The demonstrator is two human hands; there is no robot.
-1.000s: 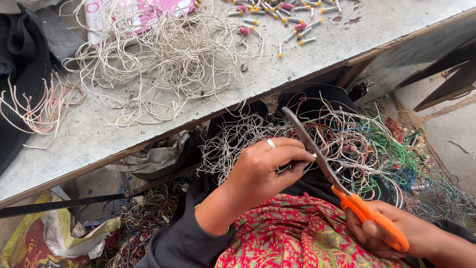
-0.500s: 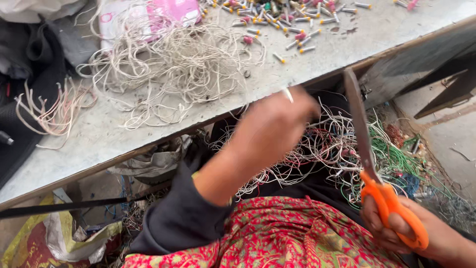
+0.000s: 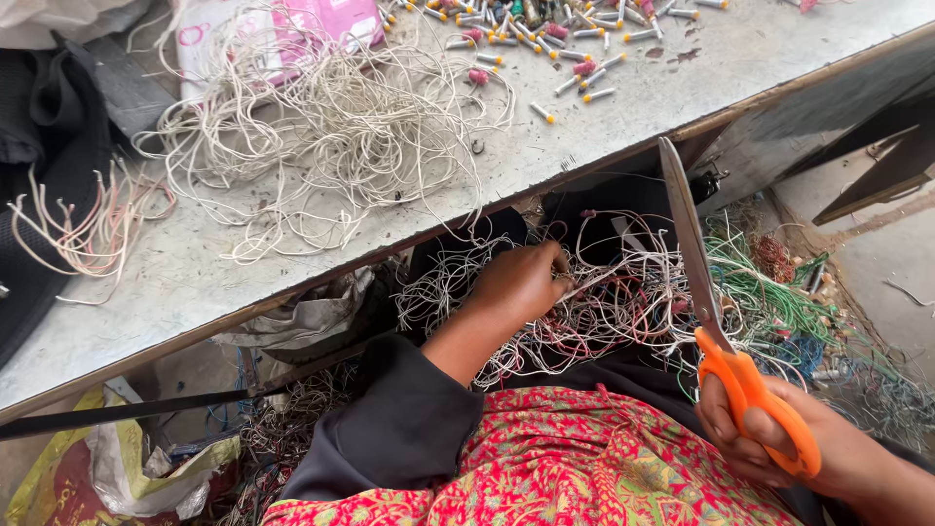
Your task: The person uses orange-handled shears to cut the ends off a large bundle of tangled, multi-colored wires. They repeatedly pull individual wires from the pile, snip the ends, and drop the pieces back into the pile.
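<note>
Far left, on the grey table (image 3: 146, 292): a small bundle of pinkish cut wires (image 3: 88, 229), ends fanned out. Beside it, toward the middle of the table, a loose heap of whitish wire (image 3: 331, 136), spilling to the table's front edge, with a pink-and-white packet (image 3: 302, 24) partly under its far side. Further right along the far edge, a scatter of short capped wire pieces (image 3: 545, 39). Below the table edge, in the lap area: a tangled mass of white, red and green wires (image 3: 633, 302) over dark cloth. Left hand (image 3: 521, 287) sunk into that tangle, fingers curled closed around a few strands, though exactly which strands hard to make out among the mess. Dark sleeve (image 3: 390, 419) behind it, patterned red cloth (image 3: 565, 468) below. To the right, right hand (image 3: 779, 448) wrapped through the orange handles of the scissors (image 3: 716, 312), blades apparently closed together and pointing up toward the table edge, held just above the tangle's right side, apart from the left hand.
</note>
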